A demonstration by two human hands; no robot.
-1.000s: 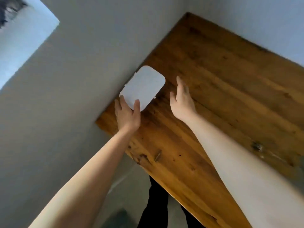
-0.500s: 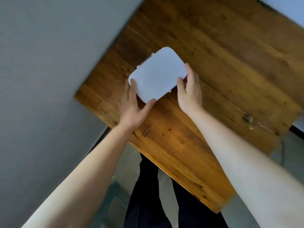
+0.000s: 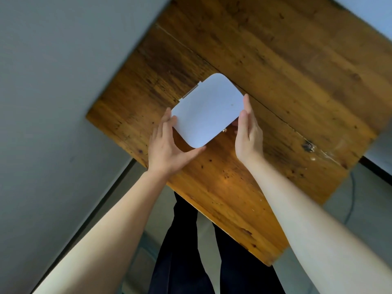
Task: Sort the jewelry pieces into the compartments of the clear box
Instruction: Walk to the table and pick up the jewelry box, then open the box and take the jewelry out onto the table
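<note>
A white, rounded-corner box with a shut lid lies on the wooden table. Small hinges show on its far left edge and a small gold clasp on its near edge. My left hand grips the box's near left corner, thumb under the edge. My right hand presses against its right side, fingers straight. No jewelry pieces are visible; the inside of the box is hidden by the lid.
The table's left corner butts against a grey wall. The table's near edge runs diagonally above my dark trousers and the grey floor. A dark knot marks the wood at the right.
Both hands have closed in on the box: the right hand moved from the bare wood onto its right side, and the left hand took its near corner. The box shifted away from the wall.
</note>
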